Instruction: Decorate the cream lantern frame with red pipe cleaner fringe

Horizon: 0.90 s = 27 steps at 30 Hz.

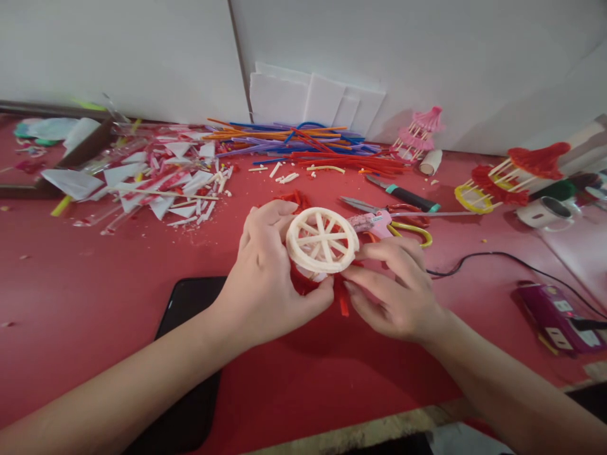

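Note:
A small craft model with a cream spoked wheel (324,239) on top is held above the red table between both hands. My left hand (268,278) curls around its left side, thumb at the front below the rim. On the opposite side, my right hand (398,291) is closed, its fingertips against the rim and the red trim beneath. A red fuzzy strip (344,304) hangs down between the two hands. The model's lower part is mostly hidden by the fingers; whether my right fingertips also pinch the strip is unclear.
Scissors (363,205), a utility knife (408,197) and a pink-handled tool (377,224) lie just beyond. Colored pipe cleaners (294,140) and scraps (156,174) line the back. A phone (190,379) is under my left forearm; a purple power strip (562,316) sits right.

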Motion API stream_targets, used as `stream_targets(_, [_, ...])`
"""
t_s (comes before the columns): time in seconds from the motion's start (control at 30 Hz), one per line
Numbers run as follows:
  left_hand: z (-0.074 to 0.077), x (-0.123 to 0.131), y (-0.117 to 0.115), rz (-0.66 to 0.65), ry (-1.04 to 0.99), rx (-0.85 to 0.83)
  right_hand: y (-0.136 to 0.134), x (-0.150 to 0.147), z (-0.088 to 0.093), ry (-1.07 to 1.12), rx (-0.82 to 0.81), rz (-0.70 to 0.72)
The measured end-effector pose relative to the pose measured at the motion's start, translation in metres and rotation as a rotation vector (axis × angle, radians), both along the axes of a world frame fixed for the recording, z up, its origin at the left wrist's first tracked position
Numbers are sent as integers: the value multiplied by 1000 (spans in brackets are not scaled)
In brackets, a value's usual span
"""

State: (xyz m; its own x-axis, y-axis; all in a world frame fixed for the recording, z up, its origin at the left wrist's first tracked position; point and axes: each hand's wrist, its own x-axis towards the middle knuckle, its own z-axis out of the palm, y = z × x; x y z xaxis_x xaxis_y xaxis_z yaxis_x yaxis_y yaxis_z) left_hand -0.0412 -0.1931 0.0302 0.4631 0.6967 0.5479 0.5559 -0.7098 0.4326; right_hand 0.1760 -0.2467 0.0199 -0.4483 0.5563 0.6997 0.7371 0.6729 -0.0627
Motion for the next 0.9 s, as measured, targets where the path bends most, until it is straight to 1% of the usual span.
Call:
stream_targets(0.23, [-1, 2, -3, 45, -21, -43, -1, 1, 3, -51, 1, -8])
stream_targets(0.43, [-1, 4, -5, 62, -32, -73, -3, -4, 3, 20, 18, -17])
stream_targets(0.57, [-2, 3, -5, 63, -31, -66, -4, -3, 2, 6, 13, -6])
stream_targets(0.63, [0, 0, -3, 20, -32, -49, -3, -2, 1, -2, 7, -6])
stream_targets(0.7, [5, -5, 1, -76, -65, -34, -3, -1, 0, 2, 6, -11])
stream_targets(0.77, [11, -10, 8, -178, -175, -42, -3, -1, -1, 5, 0, -18])
stream_targets(0.8, [14, -13, 12, -204, -262, -68, -3, -1, -1, 8, -6, -21])
stream_targets(0.83, [17, -15, 17, -176, -321, -69, -3, -1, -1, 10, -12, -23])
stream_targets(0.9, [20, -19, 26, -44, -325, -38, -3, -1, -1, 15, -21, -23])
